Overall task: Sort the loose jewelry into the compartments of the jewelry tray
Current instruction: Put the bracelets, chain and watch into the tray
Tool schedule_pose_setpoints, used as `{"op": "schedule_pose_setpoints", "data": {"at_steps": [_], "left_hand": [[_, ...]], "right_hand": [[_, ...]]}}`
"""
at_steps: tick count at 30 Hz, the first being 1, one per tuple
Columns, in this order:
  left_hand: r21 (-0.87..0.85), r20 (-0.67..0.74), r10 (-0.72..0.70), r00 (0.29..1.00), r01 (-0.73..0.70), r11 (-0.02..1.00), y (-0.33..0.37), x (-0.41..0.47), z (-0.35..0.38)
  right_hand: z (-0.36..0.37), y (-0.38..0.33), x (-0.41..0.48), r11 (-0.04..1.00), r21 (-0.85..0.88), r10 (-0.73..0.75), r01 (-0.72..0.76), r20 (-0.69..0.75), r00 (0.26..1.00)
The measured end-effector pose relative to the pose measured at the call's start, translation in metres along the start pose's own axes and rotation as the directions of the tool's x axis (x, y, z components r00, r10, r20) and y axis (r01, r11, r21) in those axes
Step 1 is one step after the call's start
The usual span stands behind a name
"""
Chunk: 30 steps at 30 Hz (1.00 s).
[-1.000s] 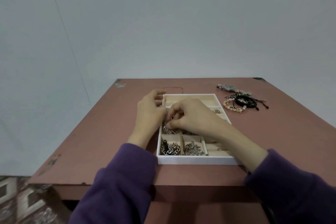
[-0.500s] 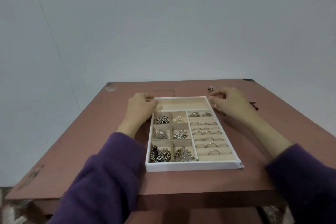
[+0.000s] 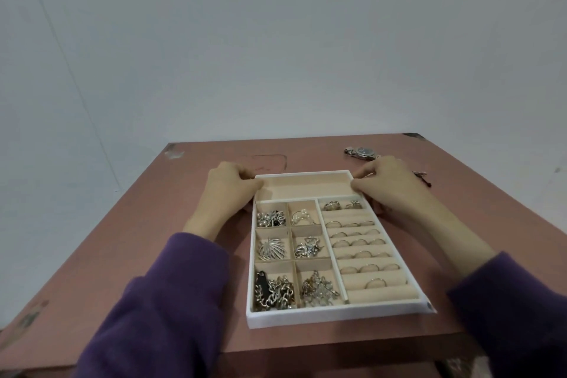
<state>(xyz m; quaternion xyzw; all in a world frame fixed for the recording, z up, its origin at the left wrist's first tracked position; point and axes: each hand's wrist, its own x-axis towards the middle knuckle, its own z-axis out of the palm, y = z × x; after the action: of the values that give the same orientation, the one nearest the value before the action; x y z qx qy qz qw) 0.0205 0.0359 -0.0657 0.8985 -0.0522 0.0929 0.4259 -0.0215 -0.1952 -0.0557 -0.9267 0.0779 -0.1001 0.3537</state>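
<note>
From where I stand, the white rectangular jewelry tray lined in beige fabric sits on the reddish-brown wooden surface, close to its near edge, directly in front of the person in purple sleeves.

The left hand is at the tray's 11 o'clock corner, its grip narrow, with the fingers curled in against the white rim there. The right hand is at the 1 o'clock corner, its grip closed on the rim, thumb on the inner side and fingers over the outer side.

Inside the tray, a long beige compartment runs across the 12 o'clock end, between the two hands. Below it, toward 9 o'clock, are six small square cells:
- a heap of small silver pieces
- a pearl-studded silver piece
- a fan-shaped silver brooch
- a tangle of silver charms
- a chunky chain with a black part
- a pile of pale metal trinkets

The 3 o'clock side is rows of beige padded rolls with thin silver rings tucked between them.

Off the tray, at about 1 o'clock beyond the right hand, a silver metal wristwatch lies on the surface. Just right of that hand, a bit of dark cord jewelry shows, mostly hidden by the hand.
</note>
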Motion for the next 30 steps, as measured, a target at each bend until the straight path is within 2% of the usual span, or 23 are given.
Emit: {"op": "schedule_pose_setpoints", "data": {"at_steps": [2, 6, 11, 18, 22, 23, 24, 25, 27, 29, 30], "left_hand": [[0.015, -0.007, 0.003, 1.000, -0.003, 1.000, 0.001, -0.001, 0.000], [0.071, -0.076, 0.071, 0.995, -0.066, 0.995, 0.008, -0.003, 0.000], [0.070, -0.084, 0.198, 0.977, -0.193, 0.979, 0.025, -0.007, -0.001], [0.088, 0.033, 0.312, 0.949, -0.314, 0.945, 0.054, -0.008, 0.001], [0.096, 0.080, 0.367, 0.927, -0.374, 0.922, 0.073, -0.006, 0.013], [0.090, 0.090, 0.380, 0.920, -0.388, 0.917, 0.077, -0.006, 0.016], [0.085, 0.098, 0.389, 0.916, -0.397, 0.914, 0.082, -0.006, 0.020], [0.083, 0.106, 0.394, 0.913, -0.403, 0.911, 0.087, -0.006, 0.024], [0.096, 0.127, 0.399, 0.908, -0.412, 0.906, 0.096, -0.006, 0.032], [0.116, 0.162, 0.403, 0.901, -0.423, 0.899, 0.104, -0.005, 0.039], [0.127, 0.182, 0.403, 0.897, -0.427, 0.895, 0.109, -0.005, 0.042]], "right_hand": [[-0.003, 0.003, 0.001, 1.000, 0.003, -0.017, 0.017, 0.001, 1.000], [-0.018, 0.015, 0.010, 0.985, -0.141, -0.125, 0.100, -0.184, 0.975], [-0.022, 0.029, 0.004, 0.864, -0.383, -0.367, 0.326, -0.036, 0.929], [-0.011, 0.032, 0.007, 0.751, -0.553, -0.452, 0.362, -0.031, 0.891], [-0.007, 0.032, 0.010, 0.629, -0.688, -0.522, 0.363, -0.026, 0.853], [-0.007, 0.032, 0.011, 0.629, -0.692, -0.525, 0.355, -0.042, 0.850], [-0.008, 0.034, 0.012, 0.673, -0.657, -0.513, 0.341, -0.083, 0.854], [-0.009, 0.036, 0.013, 0.759, -0.569, -0.468, 0.317, -0.137, 0.873], [-0.015, 0.037, 0.012, 0.937, -0.224, -0.319, 0.270, -0.228, 0.920], [-0.022, 0.033, 0.013, 0.971, 0.128, -0.164, 0.204, -0.269, 0.949], [-0.025, 0.030, 0.013, 0.959, 0.223, -0.107, 0.172, -0.275, 0.956]]}}
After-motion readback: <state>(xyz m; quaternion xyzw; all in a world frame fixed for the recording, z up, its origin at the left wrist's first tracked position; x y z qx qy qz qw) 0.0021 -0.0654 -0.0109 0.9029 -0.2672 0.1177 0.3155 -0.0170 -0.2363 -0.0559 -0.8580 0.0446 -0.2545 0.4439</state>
